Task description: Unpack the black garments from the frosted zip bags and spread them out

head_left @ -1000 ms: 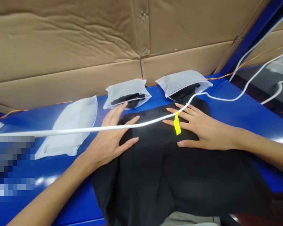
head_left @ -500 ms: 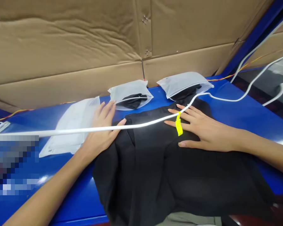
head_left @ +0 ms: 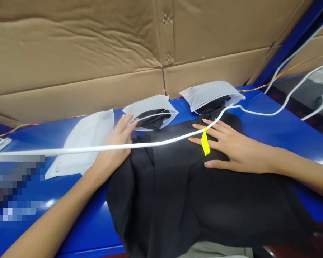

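Observation:
A black garment (head_left: 193, 193) lies spread on the blue table (head_left: 269, 132) in front of me. My right hand (head_left: 231, 147) rests flat on its upper part, fingers spread, open. My left hand (head_left: 114, 150) lies at the garment's left upper edge with fingers stretched toward a frosted bag (head_left: 150, 111) that holds dark cloth; the fingertips touch or nearly touch that bag. A white cable (head_left: 97, 147) with a yellow tag (head_left: 205, 143) crosses over both hands.
An empty frosted bag (head_left: 83, 143) lies to the left. Another filled bag (head_left: 210, 95) sits at the back right. A cardboard wall (head_left: 97, 53) closes the far side. More white cables (head_left: 298, 82) trail off to the right.
My left hand has slid off the garment's top toward the left and back, up to the middle bag. The right hand has stayed flat in place.

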A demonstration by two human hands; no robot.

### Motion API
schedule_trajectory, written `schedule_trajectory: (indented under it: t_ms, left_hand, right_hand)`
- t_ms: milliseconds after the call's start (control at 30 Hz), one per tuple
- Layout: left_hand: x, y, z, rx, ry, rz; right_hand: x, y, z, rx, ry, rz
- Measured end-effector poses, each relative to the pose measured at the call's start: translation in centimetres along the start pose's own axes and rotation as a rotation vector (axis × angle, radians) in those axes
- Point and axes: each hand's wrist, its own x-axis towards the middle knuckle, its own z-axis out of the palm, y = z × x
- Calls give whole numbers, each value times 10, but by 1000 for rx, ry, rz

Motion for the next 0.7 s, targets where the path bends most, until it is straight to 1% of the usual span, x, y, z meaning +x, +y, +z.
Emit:
schedule_trajectory:
  t_ms: [100,200,333,433,533,700]
  left_hand:
    - [0,-4,-1,15,62,10]
    - [2,-2,-5,37,142,-1]
    - [5,12,-16,64,267,-53]
    - [6,25,-22,56,350,-59]
    - [6,33,-23,56,398,7]
    - [0,45,-21,35,414,202]
  right_hand:
    - [0,0,0,-3,-1,-4]
    - [0,-1,0,7,4,3]
    - [0,-1,0,14,9,5]
    - [1,-1,0,20,15,3]
    - [1,-1,-1,24,14,9]
    - [1,-1,-2,25,5,3]
